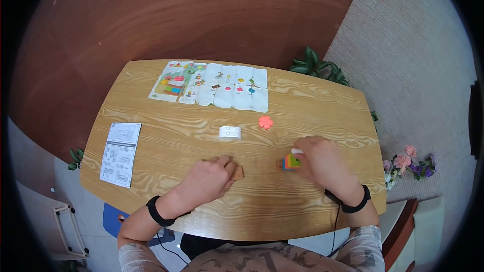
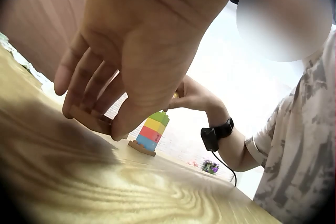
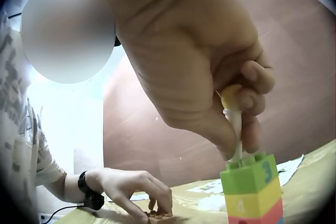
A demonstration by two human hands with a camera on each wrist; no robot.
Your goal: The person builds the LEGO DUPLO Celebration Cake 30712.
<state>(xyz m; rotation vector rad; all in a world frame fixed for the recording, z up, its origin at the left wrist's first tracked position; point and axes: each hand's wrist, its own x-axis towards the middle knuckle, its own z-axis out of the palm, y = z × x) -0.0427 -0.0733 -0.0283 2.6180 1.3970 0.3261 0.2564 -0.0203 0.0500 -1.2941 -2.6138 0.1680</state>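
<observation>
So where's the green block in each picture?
Head view: the green block is a bit right of and below the middle.
Left wrist view: near the middle, on top of the colored stack.
Right wrist view: low, toward the right, big and close.
Shared landmark: the right hand is right by the green block in all three.

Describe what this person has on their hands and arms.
Left hand and right hand are bare. Each wrist has a black band with a black box and thin dark cable. The short sleeves are pale with grey patterning.
</observation>
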